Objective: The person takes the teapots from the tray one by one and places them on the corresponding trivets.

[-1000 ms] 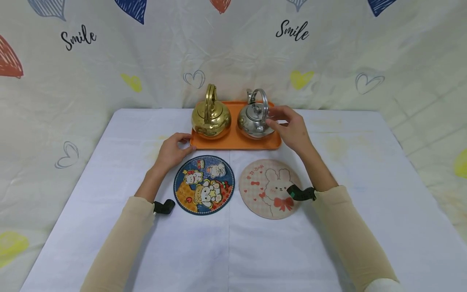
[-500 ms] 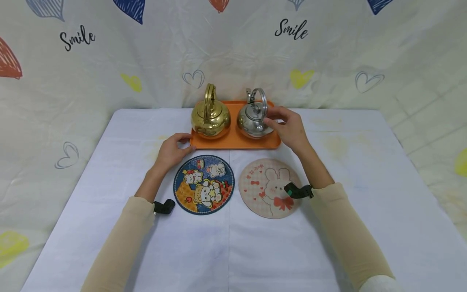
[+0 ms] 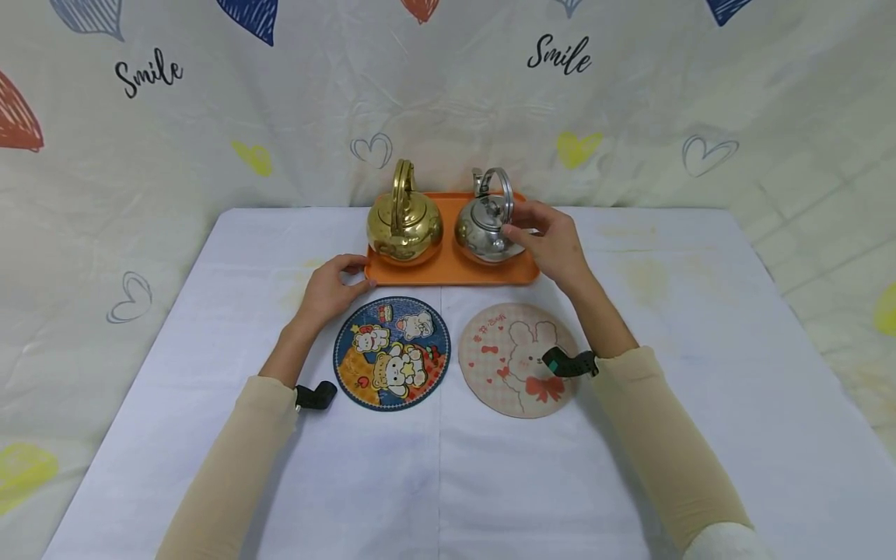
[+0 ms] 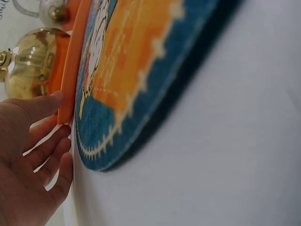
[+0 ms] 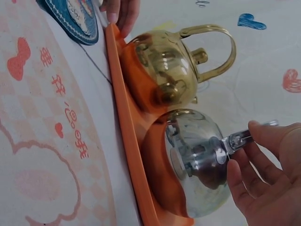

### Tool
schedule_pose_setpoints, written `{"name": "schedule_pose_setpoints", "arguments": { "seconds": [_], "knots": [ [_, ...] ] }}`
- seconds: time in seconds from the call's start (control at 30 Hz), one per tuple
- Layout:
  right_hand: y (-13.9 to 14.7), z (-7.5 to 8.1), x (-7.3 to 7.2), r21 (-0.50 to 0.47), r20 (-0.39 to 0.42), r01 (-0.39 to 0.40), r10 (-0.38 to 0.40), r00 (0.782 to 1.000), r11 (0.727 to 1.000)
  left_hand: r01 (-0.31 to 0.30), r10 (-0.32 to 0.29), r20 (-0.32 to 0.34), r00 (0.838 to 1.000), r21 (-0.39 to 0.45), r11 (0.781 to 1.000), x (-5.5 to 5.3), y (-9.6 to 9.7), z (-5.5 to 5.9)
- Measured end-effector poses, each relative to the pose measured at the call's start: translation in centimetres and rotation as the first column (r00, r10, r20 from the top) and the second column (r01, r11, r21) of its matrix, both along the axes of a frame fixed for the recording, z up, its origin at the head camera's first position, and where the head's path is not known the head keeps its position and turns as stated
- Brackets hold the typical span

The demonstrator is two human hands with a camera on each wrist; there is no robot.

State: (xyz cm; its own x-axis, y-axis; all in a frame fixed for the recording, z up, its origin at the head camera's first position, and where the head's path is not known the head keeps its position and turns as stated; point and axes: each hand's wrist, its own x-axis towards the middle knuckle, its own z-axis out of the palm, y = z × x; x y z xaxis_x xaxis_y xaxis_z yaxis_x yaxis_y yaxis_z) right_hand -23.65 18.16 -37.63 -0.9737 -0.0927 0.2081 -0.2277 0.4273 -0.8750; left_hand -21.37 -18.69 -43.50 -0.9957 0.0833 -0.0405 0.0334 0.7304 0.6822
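Silver kettle (image 3: 481, 243) on orange tray (image 3: 451, 275), handle (image 3: 509, 199) in right hand (image 3: 556, 246).

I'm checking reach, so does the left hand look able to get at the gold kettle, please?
Probably yes: the left hand holds the orange tray beside the gold kettle, with only the tray's low rim between.

Narrow gap between gold kettle (image 3: 408, 225), silver kettle (image 3: 480, 232).

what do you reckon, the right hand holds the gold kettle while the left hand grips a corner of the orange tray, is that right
Not quite: the right hand holds the silver kettle, not the gold kettle, as the right wrist view shows. The left hand does grip a corner of the orange tray.
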Motion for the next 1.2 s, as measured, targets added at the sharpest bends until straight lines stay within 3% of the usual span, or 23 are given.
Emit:
{"name": "schedule_pose_setpoints", "arguments": {
  "seconds": [0.43,0.7,1.2],
  "knots": [
    [-0.30,0.17,-0.11,-0.011,0.027,0.020,-0.020,0.999,1.000,-0.006,0.006,-0.005,1.000,0.002,1.000,-0.10,-0.11,-0.07],
    [-0.43,0.02,-0.30,-0.087,0.045,0.030,-0.026,0.999,0.996,-0.006,0.006,-0.008,1.000,0.003,1.000,-0.05,0.00,-0.07],
    [-0.48,-0.46,-0.58,-0.209,-0.018,-0.063,0.061,0.998,0.976,-0.005,0.005,0.000,1.000,0.014,1.000,-0.09,0.00,0.04]
  ]
}}
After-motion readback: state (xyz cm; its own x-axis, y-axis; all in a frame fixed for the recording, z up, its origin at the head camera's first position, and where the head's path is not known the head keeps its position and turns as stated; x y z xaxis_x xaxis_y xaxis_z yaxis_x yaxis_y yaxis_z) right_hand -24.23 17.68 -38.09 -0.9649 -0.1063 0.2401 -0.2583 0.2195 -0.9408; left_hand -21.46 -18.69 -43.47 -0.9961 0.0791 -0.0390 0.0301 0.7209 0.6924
